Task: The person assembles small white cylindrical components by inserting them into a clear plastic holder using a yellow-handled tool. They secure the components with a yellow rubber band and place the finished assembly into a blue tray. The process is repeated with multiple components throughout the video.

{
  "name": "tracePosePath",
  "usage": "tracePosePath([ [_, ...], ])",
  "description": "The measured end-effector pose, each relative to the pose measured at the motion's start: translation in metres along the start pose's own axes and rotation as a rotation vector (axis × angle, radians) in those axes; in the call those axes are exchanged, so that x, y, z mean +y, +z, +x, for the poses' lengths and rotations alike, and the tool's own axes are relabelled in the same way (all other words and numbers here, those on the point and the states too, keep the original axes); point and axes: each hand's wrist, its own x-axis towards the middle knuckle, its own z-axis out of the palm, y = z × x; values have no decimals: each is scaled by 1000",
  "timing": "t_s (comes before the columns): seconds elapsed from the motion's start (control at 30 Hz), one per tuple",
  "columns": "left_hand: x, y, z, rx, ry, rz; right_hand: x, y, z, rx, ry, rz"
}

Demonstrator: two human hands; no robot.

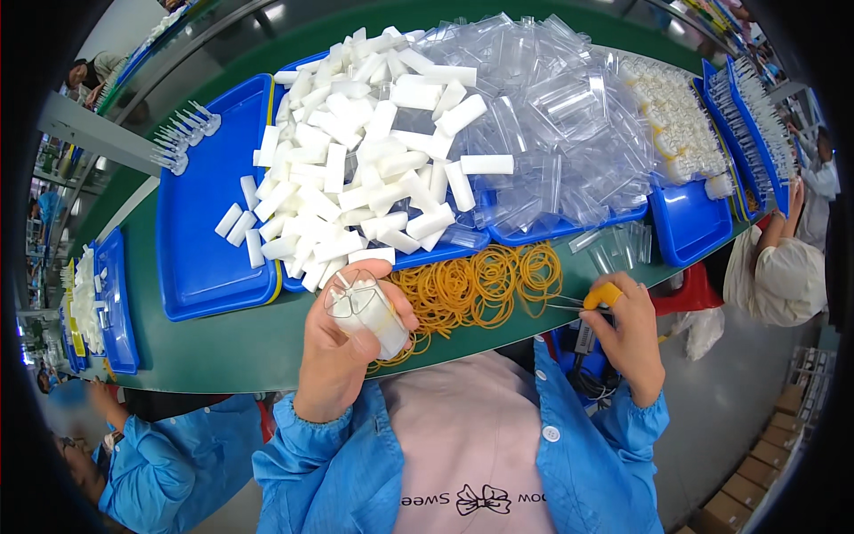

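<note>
My left hand (331,354) is closed round a bundle of clear plastic sleeves (372,319) with white pieces inside, its wedge-shaped ends turned up. In my right hand (630,331) is a pair of thin metal tweezers (562,304), pointing left. Their tips are at the right end of a heap of yellow-brown rubber bands (471,289) along the near table edge; whether they grip a band I cannot tell. An orange finger cover (603,296) is on a finger of that hand. White foam blocks (351,169) are piled beyond my left hand.
Clear plastic sleeves (569,116) form a big heap at the back, beside many small white-and-clear parts (680,120). Blue trays (200,222) stand on the green table (213,347), one small tray (689,236) at right. Co-workers sit at left (187,454) and right (774,267).
</note>
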Motion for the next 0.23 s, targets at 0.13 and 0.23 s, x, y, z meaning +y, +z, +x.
tracePosePath([
  [0.13,-1,0,-3,12,-47,-57,-15,-10,-6,-74,295,257],
  [0.23,5,2,-1,10,-106,-48,-13,-13,-8,-128,233,224],
])
